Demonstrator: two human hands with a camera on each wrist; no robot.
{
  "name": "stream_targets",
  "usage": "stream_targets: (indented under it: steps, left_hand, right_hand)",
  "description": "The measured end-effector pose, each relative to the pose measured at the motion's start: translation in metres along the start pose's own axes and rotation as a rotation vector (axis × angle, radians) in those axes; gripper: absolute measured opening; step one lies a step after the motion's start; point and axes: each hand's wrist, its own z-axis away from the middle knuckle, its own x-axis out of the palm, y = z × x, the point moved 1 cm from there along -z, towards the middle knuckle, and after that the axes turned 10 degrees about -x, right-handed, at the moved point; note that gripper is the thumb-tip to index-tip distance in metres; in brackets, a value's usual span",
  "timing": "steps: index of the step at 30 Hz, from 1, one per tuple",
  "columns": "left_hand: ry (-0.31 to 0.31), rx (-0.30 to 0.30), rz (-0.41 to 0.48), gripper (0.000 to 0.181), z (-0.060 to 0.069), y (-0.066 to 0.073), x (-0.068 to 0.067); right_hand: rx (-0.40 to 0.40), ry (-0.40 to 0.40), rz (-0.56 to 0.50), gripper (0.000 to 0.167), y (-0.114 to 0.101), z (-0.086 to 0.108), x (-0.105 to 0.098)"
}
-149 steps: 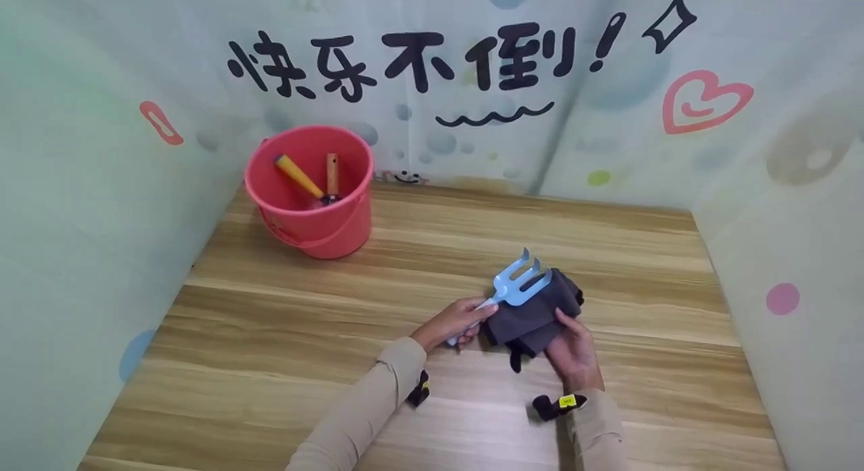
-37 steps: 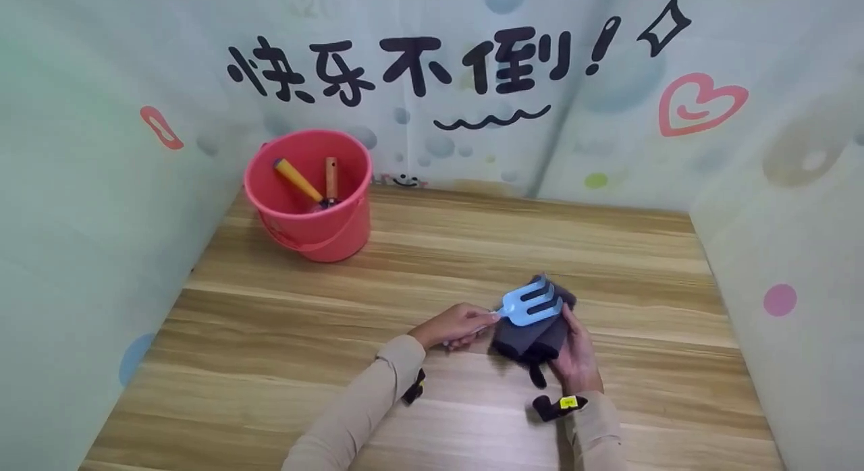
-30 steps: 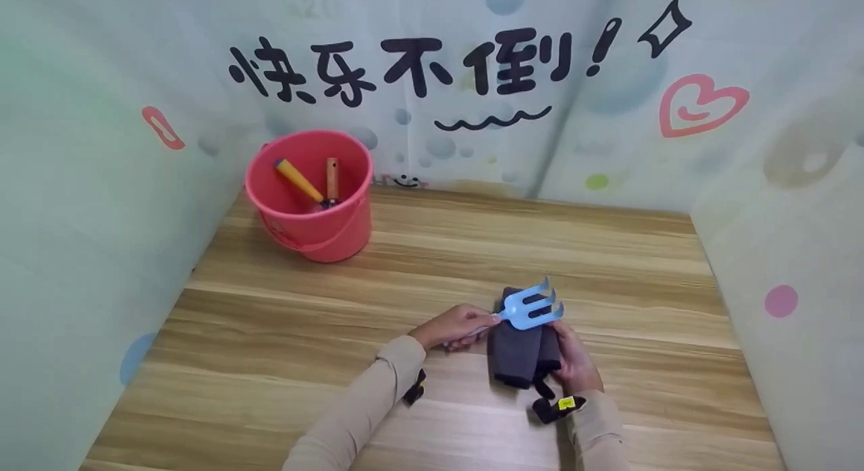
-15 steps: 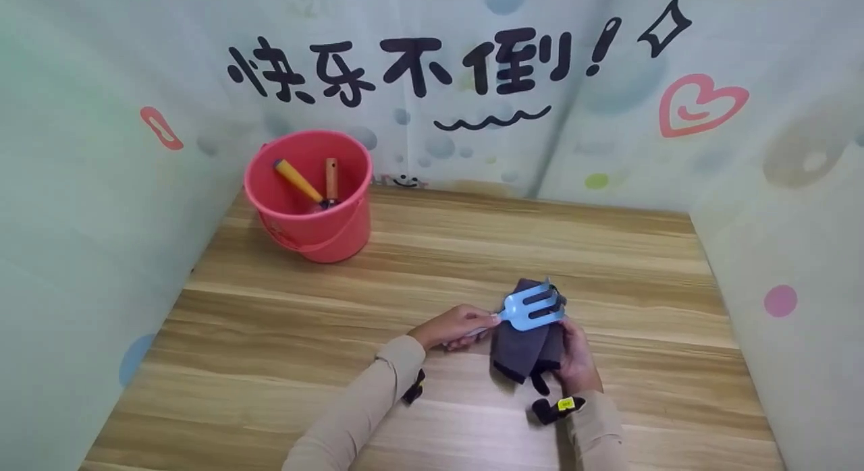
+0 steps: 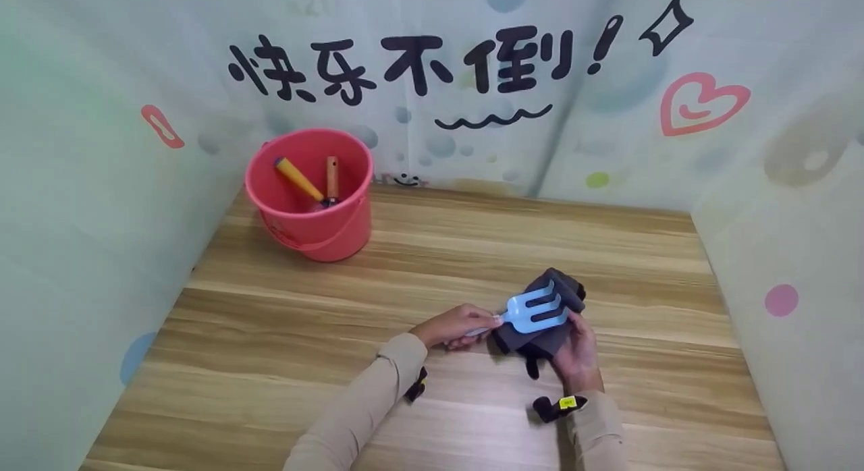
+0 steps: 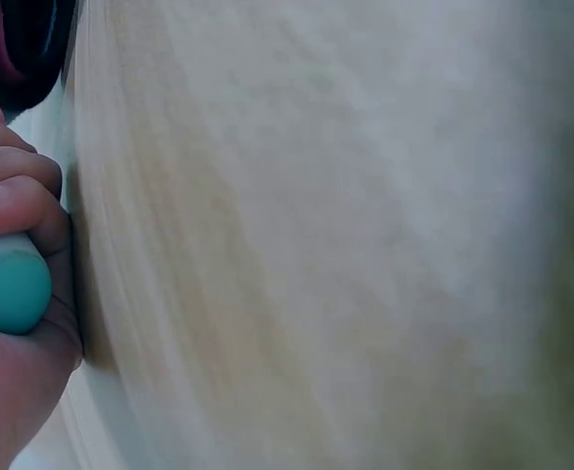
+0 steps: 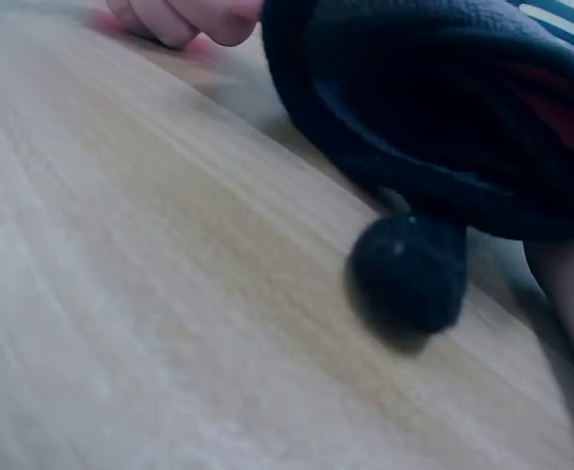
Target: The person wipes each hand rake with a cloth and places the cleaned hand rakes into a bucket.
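Note:
My left hand (image 5: 461, 327) grips the handle of a light blue three-tined hand fork (image 5: 533, 312). The left wrist view shows the handle's rounded turquoise end (image 6: 13, 292) in the curled fingers. Under the fork's head lies a folded dark grey cloth (image 5: 550, 337) with black trim and a short black tab (image 5: 533, 368). My right hand (image 5: 578, 349) holds the cloth from below and the right, its thumb near the tine tips and most fingers hidden beneath. The right wrist view shows the folded black edge (image 7: 405, 186) close up, just over the table.
A red bucket (image 5: 344, 233) stands at the back left, with a yellow-handled tool (image 5: 297, 177) and a wooden-handled tool (image 5: 332, 179) inside. Printed fabric walls (image 5: 607, 154) enclose the wood-grain table (image 5: 283, 363) at the back and sides.
My right hand has shifted the cloth back and forth beneath the fork, and the cloth now sits further away and to the right. The fork has moved slightly right. The bucket stays put.

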Motion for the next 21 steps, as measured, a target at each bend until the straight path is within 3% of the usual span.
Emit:
stream_targets:
  steps: [6,15,21]
  left_hand:
    - [-0.016,-0.006,-0.026,0.047,-0.0017,0.0025,-0.0004]
    - [-0.002,-0.042,-0.035,0.046,-0.0025,0.0031,-0.0003]
    - [0.002,-0.076,-0.027,0.047,-0.0026,0.0066,-0.0004]
  right_hand:
    - [-0.072,-0.017,-0.035,0.034,-0.0028,0.0001,-0.0035]
    - [-0.12,-0.015,-0.094,0.033,-0.0041,0.0031,-0.0043]
    - [-0.17,0.048,-0.11,0.028,-0.0071,0.0034,-0.0023]
